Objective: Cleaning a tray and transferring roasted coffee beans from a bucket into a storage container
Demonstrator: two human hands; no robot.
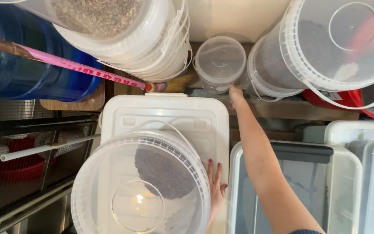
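Presently, head view, looking down on stacked storage containers.

Left hand: left hand (pixel 216 187) lies flat with fingers spread against the side of the large lidded bucket (pixel 139 184), its fingertips pointing up onto the white bin lid (pixel 204 121).

Right hand: right hand (pixel 236 94) is stretched forward on a long bare forearm; its fingertips touch the lower rim of the small clear tub (pixel 220 63). Whether the fingers curl around anything cannot be told, since only the back of the hand shows.

Large lidded bucket: translucent white, clear lid snapped on, dark granular contents inside, wire handle arching over the top edge. It sits on the white bin lid, covering that lid's near left part.

Small clear tub: round, lidded, apparently empty, standing at the far edge of the stack between two bigger buckets.

Bucket at right: tall translucent bucket (pixel 325 43), dark granules inside, lid facing the camera, just beside the small tub.

Bucket at top: stack of white buckets (pixel 152 47) with brownish grain in the uppermost one.

Broom: pink-sleeved broom handle (pixel 74 65) runs diagonally from the left edge to bristles near the small tub.

Blue drum: blue drum (pixel 22 73) at upper left, behind the broom handle.

Clear bin: clear storage bin (pixel 347 173) with a dark handle, under the right forearm.
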